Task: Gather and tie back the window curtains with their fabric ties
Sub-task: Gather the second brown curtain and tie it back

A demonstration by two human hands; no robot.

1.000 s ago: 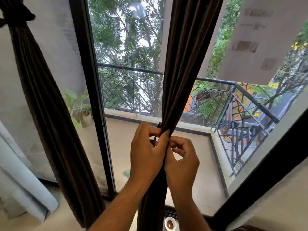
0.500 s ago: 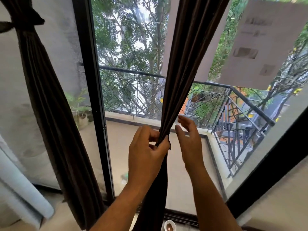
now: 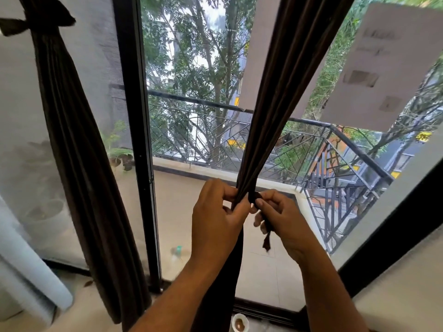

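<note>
Tying the middle curtain at the window.

Left hand [image 3: 217,220] gripping the gathered curtain [image 3: 275,111], bunch running steeply upward, leaning right; right hand [image 3: 282,218] just beside, fingers curled, pinching the fabric tie [image 3: 267,232], loose end hanging down. Left curtain [image 3: 79,164] already tied.

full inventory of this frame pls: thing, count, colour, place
curtain: 1, dark brown, left, already tied near its top
tied band: 1, dark brown, knotted round the left curtain, upper left
gathered curtain: 1, dark brown, centre, bunched at the hands
fabric tie: 1, dark brown, loose end hanging right of the gathered curtain
window frame: 1, black, upright bar between the curtains
balcony railing: 1, black metal, outside the glass
potted plant: 1, green, balcony left
cup: 1, white, bottom edge, contents brown
left hand: 1, grips the gathered curtain
right hand: 1, pinches the fabric tie
</note>
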